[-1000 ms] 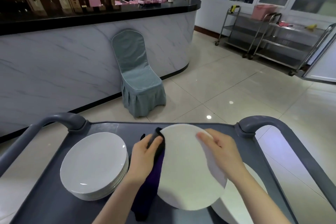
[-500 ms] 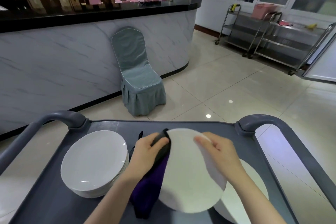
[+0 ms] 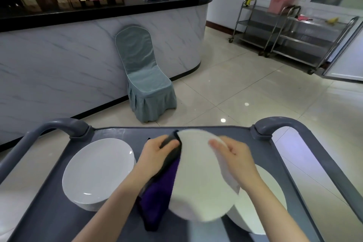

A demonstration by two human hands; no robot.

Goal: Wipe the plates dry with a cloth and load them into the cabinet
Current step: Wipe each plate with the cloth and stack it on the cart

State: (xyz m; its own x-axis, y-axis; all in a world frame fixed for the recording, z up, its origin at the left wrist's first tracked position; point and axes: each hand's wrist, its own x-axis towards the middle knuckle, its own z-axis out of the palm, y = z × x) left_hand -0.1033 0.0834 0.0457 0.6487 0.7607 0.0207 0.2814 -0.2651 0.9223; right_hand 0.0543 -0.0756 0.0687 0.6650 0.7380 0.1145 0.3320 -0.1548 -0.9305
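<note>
I hold a white plate (image 3: 198, 180) tilted above a grey cart (image 3: 59, 220). My right hand (image 3: 233, 155) grips its right rim. My left hand (image 3: 157, 155) presses a dark purple cloth (image 3: 159, 192) against the plate's left edge, and the cloth hangs down to the cart top. A stack of white plates (image 3: 96, 171) sits on the cart at the left. Another white plate stack (image 3: 263, 202) lies at the right, partly hidden under the held plate and my right arm.
The cart has raised grey handles at the far left (image 3: 59, 125) and far right (image 3: 284, 124). Beyond it stand a covered grey-green chair (image 3: 145, 76) against a marble-fronted counter (image 3: 68, 57), and steel trolleys (image 3: 290, 35) at the back right on the tiled floor.
My left hand has slid the cloth up along the plate's left edge toward its top. The plate has turned slightly in my right hand.
</note>
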